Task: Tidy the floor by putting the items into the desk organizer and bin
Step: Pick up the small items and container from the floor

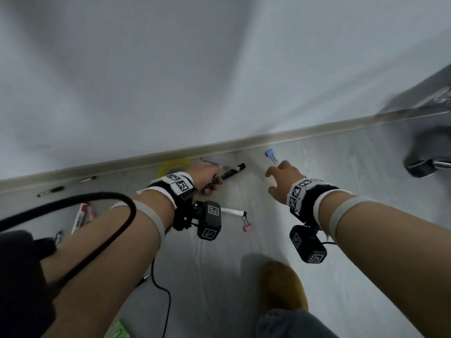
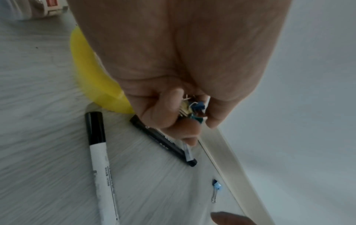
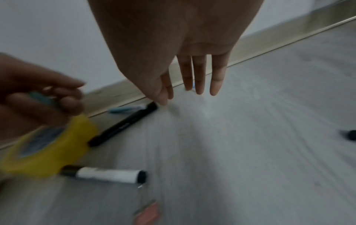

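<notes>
The right hand (image 1: 283, 182), its grip wide and empty, hovers near the light, stiff, springy blue binder clip (image 1: 270, 153), best pinched across its body, while the left hand (image 1: 207, 178) clutches small clips (image 2: 192, 111).

Black wristbands (image 1: 308, 191) — checkered tags, grey straps

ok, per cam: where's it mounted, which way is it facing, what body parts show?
Head: on the head, facing down at floor and wall; both forearms, left hand, right hand.
Left wrist: along the left hand, which grips small binder clips, toward the baseboard.
Right wrist: along the right hand's straight fingers, toward the baseboard.
Shared: black marker, white marker, blue clip.
</notes>
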### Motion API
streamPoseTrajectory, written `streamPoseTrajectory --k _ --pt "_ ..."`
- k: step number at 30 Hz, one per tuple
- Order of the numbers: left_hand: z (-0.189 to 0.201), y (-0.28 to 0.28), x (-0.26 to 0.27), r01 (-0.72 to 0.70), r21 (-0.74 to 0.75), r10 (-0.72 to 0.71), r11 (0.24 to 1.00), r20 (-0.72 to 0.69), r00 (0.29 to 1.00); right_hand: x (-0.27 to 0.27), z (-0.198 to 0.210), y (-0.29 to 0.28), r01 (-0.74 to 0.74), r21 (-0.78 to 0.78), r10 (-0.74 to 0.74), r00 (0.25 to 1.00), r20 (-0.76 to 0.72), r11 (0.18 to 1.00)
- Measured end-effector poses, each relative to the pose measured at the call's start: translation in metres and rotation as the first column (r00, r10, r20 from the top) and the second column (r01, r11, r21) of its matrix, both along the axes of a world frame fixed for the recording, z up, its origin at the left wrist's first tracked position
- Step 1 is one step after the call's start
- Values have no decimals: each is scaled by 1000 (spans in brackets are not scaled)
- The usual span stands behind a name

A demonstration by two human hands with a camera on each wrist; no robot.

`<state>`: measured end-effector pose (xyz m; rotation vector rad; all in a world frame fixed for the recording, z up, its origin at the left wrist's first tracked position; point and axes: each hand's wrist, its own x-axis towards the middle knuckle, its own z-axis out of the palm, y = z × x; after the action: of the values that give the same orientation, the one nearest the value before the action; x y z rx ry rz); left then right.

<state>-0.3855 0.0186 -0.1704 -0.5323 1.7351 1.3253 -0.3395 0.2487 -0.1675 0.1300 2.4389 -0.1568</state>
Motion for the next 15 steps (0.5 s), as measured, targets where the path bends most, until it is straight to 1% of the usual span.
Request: streamPoseTrajectory --k 2,5,6,8,9,11,13,15 --pt "-6 -2 2 -3 13 3 1000 3 1000 -6 -5 19 24 30 -24 1000 8 999" --pt "-12 -9 11 7 25 -7 1000 5 1000 -21 -11 31 -6 24 6 1000 19 1000" --pt "-14 -11 14 42 11 -42 999 -3 999 -26 -14 33 -27 13 27 999 22 1000" --pt "-22 -13 16 168 -42 -170 985 -37 985 -36 -21 36 -51 -20 52 998 22 998" --pt "-25 -13 16 240 -72 -244 968 -62 968 -41 -26 38 -55 -37 56 998 17 998" --pt "-24 -10 17 388 -103 -398 916 -113 910 -51 -33 38 -58 -54 58 998 -2 997" --pt "-23 -5 19 518 -101 -528 849 -169 832 -57 -41 35 -65 -45 65 998 2 997" --pt "-24 3 28 613 -93 -616 784 -231 753 -59 -46 29 -104 0 104 995 12 995"
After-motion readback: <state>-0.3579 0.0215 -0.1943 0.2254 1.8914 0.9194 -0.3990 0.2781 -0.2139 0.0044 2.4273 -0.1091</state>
